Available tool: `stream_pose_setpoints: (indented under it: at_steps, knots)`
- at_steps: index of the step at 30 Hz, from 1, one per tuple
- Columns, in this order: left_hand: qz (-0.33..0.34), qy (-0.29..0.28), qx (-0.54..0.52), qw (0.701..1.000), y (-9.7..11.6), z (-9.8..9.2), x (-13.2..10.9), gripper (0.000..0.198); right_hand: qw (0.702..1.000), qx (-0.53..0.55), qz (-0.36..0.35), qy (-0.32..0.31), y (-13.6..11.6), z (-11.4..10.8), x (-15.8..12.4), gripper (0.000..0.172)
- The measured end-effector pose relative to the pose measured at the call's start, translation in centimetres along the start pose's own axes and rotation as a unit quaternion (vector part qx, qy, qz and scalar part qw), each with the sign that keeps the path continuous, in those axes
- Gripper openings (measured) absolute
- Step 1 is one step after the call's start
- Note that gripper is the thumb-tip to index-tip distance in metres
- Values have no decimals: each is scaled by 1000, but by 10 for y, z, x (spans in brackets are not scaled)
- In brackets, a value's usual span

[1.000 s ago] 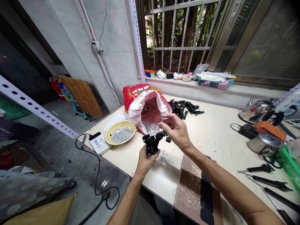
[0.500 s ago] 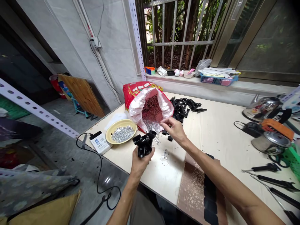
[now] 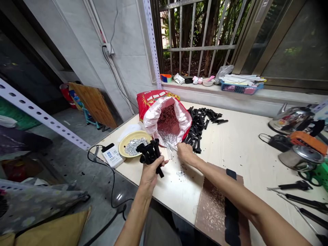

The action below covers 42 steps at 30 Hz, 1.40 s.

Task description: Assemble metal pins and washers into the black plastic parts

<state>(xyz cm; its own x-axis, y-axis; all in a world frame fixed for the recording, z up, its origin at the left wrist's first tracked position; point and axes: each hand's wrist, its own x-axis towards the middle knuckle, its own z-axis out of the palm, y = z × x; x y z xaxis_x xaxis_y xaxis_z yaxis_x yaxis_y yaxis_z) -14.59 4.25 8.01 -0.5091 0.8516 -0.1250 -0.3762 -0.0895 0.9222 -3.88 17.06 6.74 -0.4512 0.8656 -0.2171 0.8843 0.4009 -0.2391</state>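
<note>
Black plastic clips (image 3: pixel 149 154) sit clenched in the left hand (image 3: pixel 151 171), just before the bag (image 3: pixel 151 118). The right hand (image 3: pixel 186 154) curls over steel pins (image 3: pixel 168 140) at the bag's mouth; its grip I cannot tell. Best to pinch one pin only.

Bundle of black plastic pieces (image 3: pixel 149 155), slim and bar-shaped, bunched in the fist of the left hand (image 3: pixel 150 172) above the near edge of the table (image 3: pixel 243 147), ends fanning up and to the left, one poking down to the right. Long thin silver pins (image 3: pixel 169 145), spilling in a loose fan from the mouth of the bag (image 3: pixel 153 116) onto the wood, near ends under the fingertips of the right hand (image 3: pixel 186 153).
</note>
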Motion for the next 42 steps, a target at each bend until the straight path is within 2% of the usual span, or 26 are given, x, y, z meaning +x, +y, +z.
stream_pose_setpoints:
  at_steps: [3, 6, 13, 17, 21, 24, 26, 28, 30, 32, 34, 38, 42]
  knots:
    - [-19, 10, 3, 1000, -1, -2, 0, 34, 1000, -13, -21, 12, 17, -10, -13, 40]
    - [-33, 22, 21, 999, -5, 0, 0, 35, 999, -26, -39, 25, 27, -17, -22, 28]
    - [-8, 53, 44, 998, 4, -4, -4, 35, 986, -24, -161, 35, 18, -14, -44, 24]
    - [43, 70, 84, 993, 7, -7, -10, 32, 990, -29, -139, 16, 6, 1, -55, 32]
    - [92, 84, 178, 976, 3, -2, -10, 29, 995, -29, -95, 2, -6, 11, -54, 18]
    - [71, 53, 174, 981, -1, -3, -5, 27, 997, -22, -64, 20, -3, 1, -55, 17]
    - [44, 32, 158, 986, -3, -8, 0, 26, 996, 1, -65, 61, 8, -15, -59, 23]
    - [19, 21, 149, 988, -5, -12, 3, 26, 982, 48, -123, 137, 20, -34, -65, 25]
    - [4, 8, 147, 989, -7, -13, 4, 26, 947, 95, -223, 210, 28, -54, -70, 22]
    - [2, -10, 153, 988, -8, -8, 5, 26, 913, 107, -311, 241, 26, -68, -73, 21]
    - [2, -26, 167, 986, -9, -2, 4, 25, 900, 85, -352, 242, 18, -76, -75, 23]
    - [5, -41, 193, 980, -8, 5, 2, 23, 895, 9, -382, 230, 2, -84, -74, 24]
    - [4, -39, 185, 982, -6, 5, -2, 26, 880, 28, -437, 185, -3, -89, -63, 18]
